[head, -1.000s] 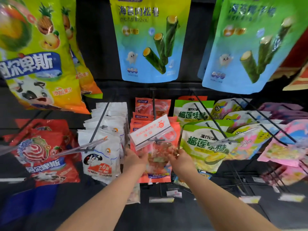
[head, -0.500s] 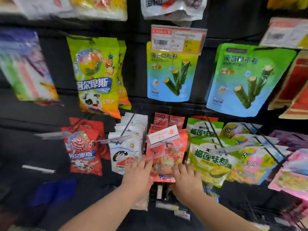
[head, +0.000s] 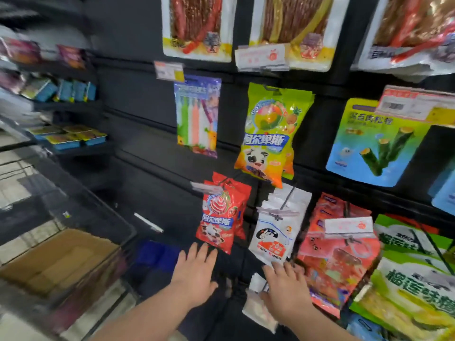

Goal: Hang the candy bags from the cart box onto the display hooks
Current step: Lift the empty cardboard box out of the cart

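My left hand (head: 194, 274) is open, fingers spread, below a red lollipop bag (head: 221, 215) hanging on a hook. My right hand (head: 288, 291) is open too, just left of the pink-red candy bags (head: 337, 257) on their hook, below the white rabbit candy bags (head: 275, 232). Neither hand holds anything. The brown cardboard box (head: 61, 262) sits in the cart at the lower left, and its inside looks bare from here.
A dark cart frame (head: 81, 193) rises at the left. Yellow-green lollipop bags (head: 270, 134), a blue seaweed-roll bag (head: 374, 146), green durian candy bags (head: 413, 274) and red snack packs (head: 197, 23) hang on the black wall. Left shelves (head: 71, 141) carry small boxes.
Both hands have let go of the pink-red bags and drawn back, open. My view has swung up and to the left, bringing the cart and box into sight.
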`<state>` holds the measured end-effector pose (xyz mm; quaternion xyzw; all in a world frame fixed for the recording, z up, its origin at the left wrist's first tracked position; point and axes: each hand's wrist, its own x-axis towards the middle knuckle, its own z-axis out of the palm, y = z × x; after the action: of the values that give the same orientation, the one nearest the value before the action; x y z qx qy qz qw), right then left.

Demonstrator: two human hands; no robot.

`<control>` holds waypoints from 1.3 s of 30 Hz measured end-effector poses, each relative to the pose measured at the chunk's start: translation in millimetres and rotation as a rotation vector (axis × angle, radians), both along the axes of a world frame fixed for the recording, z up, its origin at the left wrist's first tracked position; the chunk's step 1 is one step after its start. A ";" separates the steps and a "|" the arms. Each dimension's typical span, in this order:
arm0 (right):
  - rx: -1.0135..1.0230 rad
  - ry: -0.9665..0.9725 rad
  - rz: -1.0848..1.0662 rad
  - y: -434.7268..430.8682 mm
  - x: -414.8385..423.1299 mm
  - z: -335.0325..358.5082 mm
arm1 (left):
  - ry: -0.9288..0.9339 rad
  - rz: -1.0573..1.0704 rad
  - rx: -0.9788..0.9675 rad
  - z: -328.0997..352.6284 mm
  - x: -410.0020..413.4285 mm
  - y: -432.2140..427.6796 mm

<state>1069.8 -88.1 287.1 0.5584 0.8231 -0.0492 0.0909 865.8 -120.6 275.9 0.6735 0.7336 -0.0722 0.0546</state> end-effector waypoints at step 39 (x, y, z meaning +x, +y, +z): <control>-0.367 0.003 0.486 56.8 -580.4 -72.6 | 0.025 0.613 -0.163 -49.0 -542.1 -90.1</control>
<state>489.3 -31.4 214.5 0.3191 0.9101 -0.1748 0.1983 323.6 -210.6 226.9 0.4136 0.8948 -0.1192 0.1185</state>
